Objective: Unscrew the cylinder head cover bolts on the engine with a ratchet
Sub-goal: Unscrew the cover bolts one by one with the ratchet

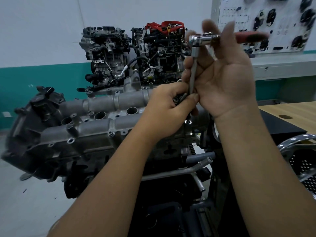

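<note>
The grey cylinder head cover (102,103) tops the engine in front of me, with several bolt holes and round plug wells along it. A chrome ratchet (201,39) with a red handle is held up above the cover's right end, and its long extension bar (192,77) points down. My right hand (225,74) holds the ratchet near its head, palm toward me, fingers partly spread. My left hand (169,101) pinches the socket and a bolt at the bar's lower end, just above the cover.
Two other engines (106,53) (160,52) stand behind against the white and teal wall. A parts board (273,23) hangs at the upper right. A wooden bench (290,113) and a perforated metal basket (301,165) are at my right.
</note>
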Demonstrator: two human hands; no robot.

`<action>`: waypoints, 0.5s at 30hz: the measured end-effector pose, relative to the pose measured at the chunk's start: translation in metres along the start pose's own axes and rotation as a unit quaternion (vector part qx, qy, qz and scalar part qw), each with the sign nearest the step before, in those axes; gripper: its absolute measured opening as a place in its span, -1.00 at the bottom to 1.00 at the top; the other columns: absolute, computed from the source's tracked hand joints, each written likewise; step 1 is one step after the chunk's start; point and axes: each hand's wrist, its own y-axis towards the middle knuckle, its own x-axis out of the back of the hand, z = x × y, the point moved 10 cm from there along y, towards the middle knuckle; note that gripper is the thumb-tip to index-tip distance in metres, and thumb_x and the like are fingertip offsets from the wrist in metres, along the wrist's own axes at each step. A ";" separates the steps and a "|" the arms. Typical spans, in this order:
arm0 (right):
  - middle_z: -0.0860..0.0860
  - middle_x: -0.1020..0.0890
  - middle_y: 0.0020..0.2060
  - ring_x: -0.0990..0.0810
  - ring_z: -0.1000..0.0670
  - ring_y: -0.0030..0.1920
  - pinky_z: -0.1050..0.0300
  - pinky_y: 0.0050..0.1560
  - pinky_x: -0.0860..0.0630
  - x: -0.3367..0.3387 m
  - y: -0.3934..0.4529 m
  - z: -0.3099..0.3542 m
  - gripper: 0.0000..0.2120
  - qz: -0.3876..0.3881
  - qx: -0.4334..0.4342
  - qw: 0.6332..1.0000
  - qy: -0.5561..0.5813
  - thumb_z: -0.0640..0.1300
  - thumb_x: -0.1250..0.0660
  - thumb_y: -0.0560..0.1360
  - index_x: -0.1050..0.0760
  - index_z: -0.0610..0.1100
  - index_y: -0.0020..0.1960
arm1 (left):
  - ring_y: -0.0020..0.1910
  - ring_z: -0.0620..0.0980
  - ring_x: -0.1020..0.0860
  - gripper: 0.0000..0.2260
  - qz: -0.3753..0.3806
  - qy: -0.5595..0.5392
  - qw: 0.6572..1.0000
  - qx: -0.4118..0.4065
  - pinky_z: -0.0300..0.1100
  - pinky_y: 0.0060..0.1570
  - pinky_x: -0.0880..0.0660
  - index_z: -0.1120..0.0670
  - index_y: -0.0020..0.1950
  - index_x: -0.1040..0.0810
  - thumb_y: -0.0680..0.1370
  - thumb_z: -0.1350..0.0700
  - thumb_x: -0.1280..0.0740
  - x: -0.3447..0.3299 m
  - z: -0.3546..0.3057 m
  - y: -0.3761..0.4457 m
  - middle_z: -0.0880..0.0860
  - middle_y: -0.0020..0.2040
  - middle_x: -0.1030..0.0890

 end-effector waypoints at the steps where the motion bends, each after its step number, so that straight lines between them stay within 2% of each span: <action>1: -0.11 -0.65 0.07 -0.62 -0.07 -0.21 0.05 -0.16 -0.49 -0.003 -0.001 0.004 -0.79 0.021 0.015 1.000 -0.005 -0.03 -0.23 0.66 -0.59 -0.11 0.08 | -0.27 0.06 -0.68 -0.84 0.000 -0.006 1.000 0.001 0.10 -0.25 -0.59 0.29 -0.11 -0.61 0.62 0.23 -0.35 0.000 0.000 0.000 0.06 -0.26 -0.70; 3: -0.11 -0.64 0.14 -0.61 -0.08 -0.12 0.01 -0.11 -0.48 -0.012 -0.001 0.011 -0.83 0.061 0.047 0.996 -0.035 -0.05 -0.32 0.58 -0.59 -0.11 0.09 | -0.26 0.09 -0.69 -0.84 -0.001 -0.012 1.000 0.010 0.16 -0.22 -0.60 0.30 -0.07 -0.62 0.63 0.23 -0.34 -0.001 0.002 -0.002 0.10 -0.25 -0.70; 5: -0.12 -0.66 0.15 -0.63 -0.10 -0.06 -0.02 -0.05 -0.51 -0.013 0.001 0.009 -0.75 0.041 0.036 0.997 -0.050 0.02 -0.24 0.67 -0.57 -0.13 0.14 | -0.25 0.07 -0.69 -0.85 0.002 -0.012 1.000 0.019 0.13 -0.22 -0.62 0.28 -0.06 -0.62 0.64 0.21 -0.35 -0.001 0.003 -0.002 0.10 -0.26 -0.69; 6: -0.13 -0.68 0.10 -0.65 -0.10 -0.07 -0.03 -0.03 -0.54 -0.002 0.002 0.006 -0.68 -0.014 0.017 0.998 -0.052 0.06 -0.19 0.70 -0.57 -0.15 0.16 | -0.26 0.04 -0.69 -0.85 0.002 -0.009 1.000 0.019 0.07 -0.23 -0.62 0.27 -0.06 -0.62 0.64 0.21 -0.35 -0.001 0.003 -0.001 0.08 -0.27 -0.69; 8: -0.11 -0.71 -0.10 -0.66 -0.05 -0.19 0.03 -0.11 -0.60 0.028 -0.006 -0.002 -0.68 -0.176 -0.034 0.982 -0.061 0.07 -0.26 0.68 -0.59 -0.18 0.13 | -0.29 -0.06 -0.66 -0.86 -0.005 0.003 1.000 0.012 -0.11 -0.28 -0.59 0.22 -0.09 -0.63 0.63 0.20 -0.37 0.001 0.001 0.000 0.01 -0.29 -0.67; 9: -0.07 -0.67 -0.23 -0.62 -0.01 -0.27 0.06 -0.20 -0.59 0.041 -0.016 0.004 -0.76 -0.259 -0.015 0.962 -0.085 0.01 -0.33 0.65 -0.59 -0.18 0.05 | -0.30 -0.08 -0.65 -0.87 -0.007 0.006 1.000 0.016 -0.15 -0.30 -0.57 0.20 -0.08 -0.64 0.63 0.19 -0.37 0.002 0.003 0.001 -0.01 -0.29 -0.67; 10: -0.02 -0.61 -0.31 -0.55 0.01 -0.31 0.06 -0.27 -0.55 0.047 -0.029 0.022 -0.84 -0.322 0.044 0.936 -0.136 -0.06 -0.39 0.62 -0.56 -0.16 -0.04 | -0.30 -0.10 -0.66 -0.87 -0.005 0.003 1.000 0.025 -0.18 -0.31 -0.56 0.18 -0.07 -0.64 0.64 0.19 -0.37 0.001 0.005 0.001 0.00 -0.28 -0.68; 11: 0.01 -0.56 -0.33 -0.51 0.02 -0.32 0.04 -0.28 -0.55 0.043 -0.042 0.050 -0.84 -0.351 0.135 0.896 -0.235 -0.11 -0.42 0.58 -0.52 -0.13 -0.12 | -0.32 -0.13 -0.65 -0.88 -0.001 -0.004 0.999 0.034 -0.23 -0.33 -0.54 0.18 -0.06 -0.64 0.64 0.18 -0.37 0.000 0.008 0.000 0.02 -0.27 -0.69; 12: 0.03 -0.54 -0.31 -0.51 0.04 -0.29 0.03 -0.24 -0.56 0.026 -0.052 0.082 -0.83 -0.335 0.244 0.838 -0.356 -0.12 -0.45 0.55 -0.49 -0.09 -0.15 | -0.36 -0.18 -0.63 -0.87 0.003 -0.012 0.999 0.039 -0.29 -0.35 -0.51 0.17 -0.06 -0.63 0.65 0.18 -0.36 -0.001 0.010 -0.001 0.03 -0.27 -0.70; 13: 0.03 -0.57 -0.25 -0.53 0.05 -0.23 0.04 -0.16 -0.57 -0.005 -0.058 0.106 -0.84 -0.272 0.338 0.762 -0.481 -0.09 -0.46 0.53 -0.50 -0.08 -0.13 | -0.39 -0.22 -0.60 -0.87 0.007 -0.018 0.999 0.042 -0.34 -0.37 -0.48 0.17 -0.07 -0.63 0.65 0.18 -0.36 -0.001 0.011 -0.002 0.03 -0.26 -0.71; 14: 0.02 -0.62 -0.13 -0.58 0.05 -0.13 0.07 -0.06 -0.57 -0.036 -0.053 0.113 -0.84 -0.175 0.376 0.687 -0.596 -0.02 -0.46 0.52 -0.55 -0.09 -0.04 | -0.41 -0.23 -0.58 -0.87 0.013 -0.024 0.999 0.043 -0.37 -0.38 -0.46 0.17 -0.06 -0.63 0.65 0.18 -0.35 -0.001 0.012 -0.002 0.04 -0.26 -0.71; 15: 0.02 -0.65 0.02 -0.60 0.03 0.03 0.13 0.08 -0.53 -0.058 -0.040 0.107 -0.72 -0.072 0.353 0.629 -0.689 0.06 -0.46 0.51 -0.60 -0.11 0.09 | -0.42 -0.23 -0.56 -0.87 0.020 -0.030 0.998 0.043 -0.37 -0.37 -0.45 0.17 -0.06 -0.63 0.65 0.18 -0.35 -0.002 0.012 -0.003 0.05 -0.25 -0.71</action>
